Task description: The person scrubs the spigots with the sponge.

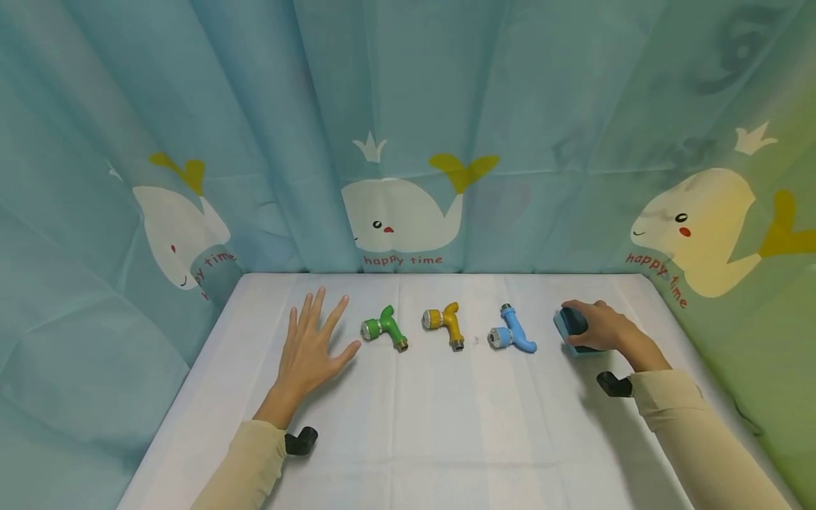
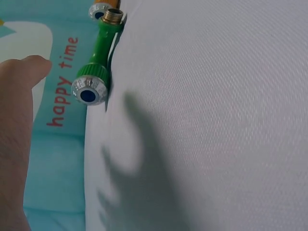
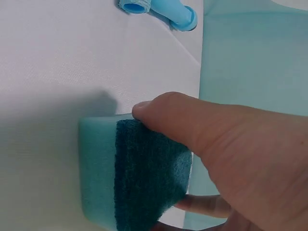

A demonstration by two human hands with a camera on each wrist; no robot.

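Holding a sponge [image 3: 139,168], right grip [image 1: 604,326] has room inside the table edge [image 1: 669,319].

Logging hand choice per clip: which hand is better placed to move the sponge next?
The right hand, probably: it grips the sponge, while the left hand is spread out, holding nothing, nearest the green tap.

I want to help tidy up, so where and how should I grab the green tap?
Probably pinch the green tap by its slim pipe, behind the threaded end, coming from above: it lies on the white cloth, and that narrow pipe is uncovered.
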